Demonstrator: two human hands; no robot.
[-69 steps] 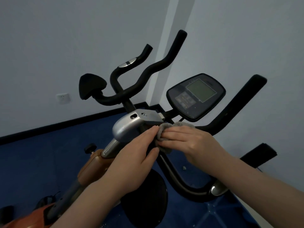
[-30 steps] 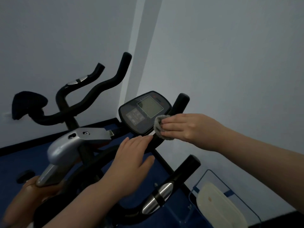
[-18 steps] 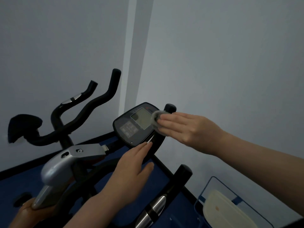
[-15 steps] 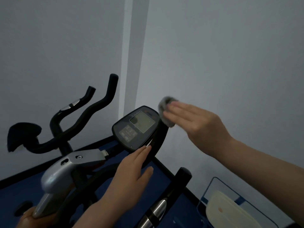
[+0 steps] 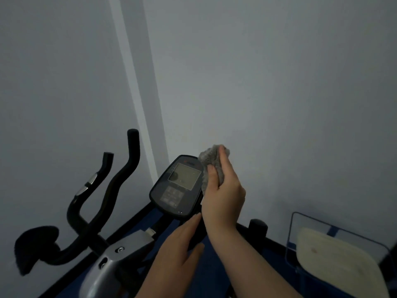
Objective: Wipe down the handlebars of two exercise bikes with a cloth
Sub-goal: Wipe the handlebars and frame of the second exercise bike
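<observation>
At the far left I saw a black padded rest (image 5: 35,248) at the end of a curved bar, blurred at its edges. Beside it rose the far bike's handlebars (image 5: 120,181), two black curved tubes standing against the pale wall (image 5: 279,82), the nearer-left one carrying a silver sensor plate (image 5: 91,179). Below them sat a silver-grey stem housing (image 5: 111,261) with a screw in its top plate.

Moving right, the console (image 5: 178,186) of the near bike tilted up toward me, its grey screen above a dim keypad. My left hand (image 5: 180,252) lay just under the console, fingers straight and together, their tips touching the black bar there; it held nothing that I could see.

My right hand (image 5: 223,198) stood upright at the console's right edge, thumb and fingers pinching a bunched grey cloth (image 5: 209,162). The cloth sat at the console's upper right corner, covering the grip behind it, so I could not tell how much of the bar it touched. Just right of that forearm a black handlebar end (image 5: 257,225) poked up near the dark skirting.

At the far right stood a clear, blue-edged container (image 5: 300,229) with a cream-coloured lid (image 5: 335,267) leaning in it, low against the wall on the blue floor (image 5: 167,226).
</observation>
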